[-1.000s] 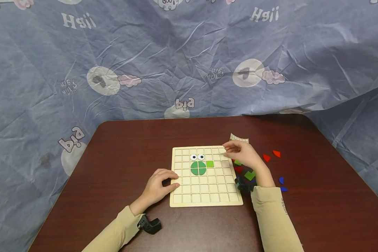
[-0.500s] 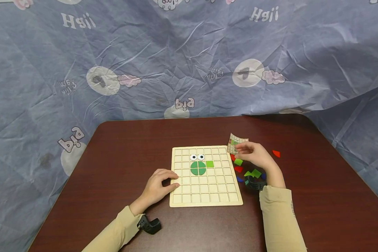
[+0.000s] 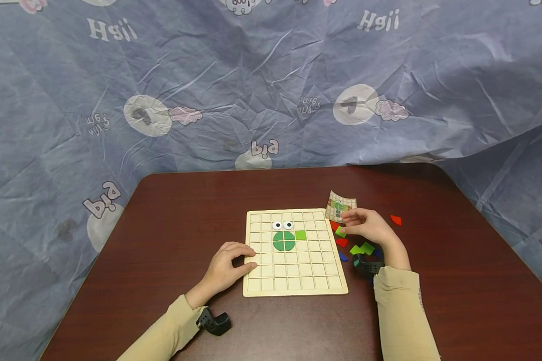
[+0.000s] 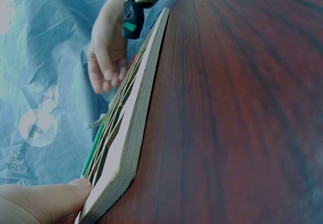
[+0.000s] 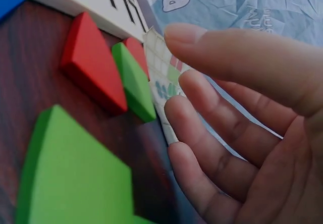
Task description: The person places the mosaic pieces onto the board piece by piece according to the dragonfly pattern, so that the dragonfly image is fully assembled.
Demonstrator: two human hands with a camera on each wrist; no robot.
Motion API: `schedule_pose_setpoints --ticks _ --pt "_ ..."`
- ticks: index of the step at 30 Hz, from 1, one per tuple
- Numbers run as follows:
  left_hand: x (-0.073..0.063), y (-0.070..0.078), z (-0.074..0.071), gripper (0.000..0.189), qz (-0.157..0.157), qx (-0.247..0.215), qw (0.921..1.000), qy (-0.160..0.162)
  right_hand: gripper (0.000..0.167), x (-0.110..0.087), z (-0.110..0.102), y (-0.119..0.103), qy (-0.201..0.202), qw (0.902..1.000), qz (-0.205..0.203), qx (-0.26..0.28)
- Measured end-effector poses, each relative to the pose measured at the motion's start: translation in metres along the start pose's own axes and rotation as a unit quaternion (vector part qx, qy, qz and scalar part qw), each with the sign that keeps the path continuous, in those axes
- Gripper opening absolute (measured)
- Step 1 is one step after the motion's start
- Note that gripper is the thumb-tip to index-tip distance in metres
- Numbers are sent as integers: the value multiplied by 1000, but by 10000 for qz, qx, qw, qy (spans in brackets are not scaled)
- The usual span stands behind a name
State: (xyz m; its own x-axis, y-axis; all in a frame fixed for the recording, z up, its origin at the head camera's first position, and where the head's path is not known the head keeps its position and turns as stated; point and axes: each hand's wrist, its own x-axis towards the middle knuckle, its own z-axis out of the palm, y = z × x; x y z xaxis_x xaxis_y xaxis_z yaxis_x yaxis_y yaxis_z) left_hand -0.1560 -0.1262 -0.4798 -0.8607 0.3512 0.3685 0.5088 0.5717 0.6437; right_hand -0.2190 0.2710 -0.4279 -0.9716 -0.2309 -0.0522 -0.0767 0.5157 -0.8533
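A pale wooden grid board (image 3: 297, 271) lies on the table. Two googly-eye pieces (image 3: 282, 225) sit on it above a dark green circle of quarter pieces (image 3: 284, 241), with a light green square (image 3: 300, 235) to the right. My left hand (image 3: 228, 265) rests at the board's left edge, thumb and fingertips touching it. My right hand (image 3: 368, 228) hovers beside a small printed card (image 3: 336, 204) with relaxed, slightly bent fingers, holding nothing. Near its fingertips are a light green piece (image 5: 133, 85) and a red piece (image 5: 93, 65); the right wrist view shows a gap between thumb and fingers.
Loose light green (image 3: 367, 248), red (image 3: 342, 242) and blue pieces (image 3: 343, 256) lie right of the board, some partly hidden by my right wrist. One red piece (image 3: 396, 220) lies farther right. A printed cloth (image 3: 208, 100) hangs behind the table.
My right hand has moved right from the board's upper right corner to beside the card, then slightly down, uncovering the card's picture. My left hand and the board have stayed put.
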Motion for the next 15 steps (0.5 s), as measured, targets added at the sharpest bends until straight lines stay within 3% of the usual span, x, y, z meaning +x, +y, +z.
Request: schedule_pose_setpoints --ticks 15 --pt "-1 1 0 21 94 -2 9999 80 47 4 8 10 -106 9998 138 -116"
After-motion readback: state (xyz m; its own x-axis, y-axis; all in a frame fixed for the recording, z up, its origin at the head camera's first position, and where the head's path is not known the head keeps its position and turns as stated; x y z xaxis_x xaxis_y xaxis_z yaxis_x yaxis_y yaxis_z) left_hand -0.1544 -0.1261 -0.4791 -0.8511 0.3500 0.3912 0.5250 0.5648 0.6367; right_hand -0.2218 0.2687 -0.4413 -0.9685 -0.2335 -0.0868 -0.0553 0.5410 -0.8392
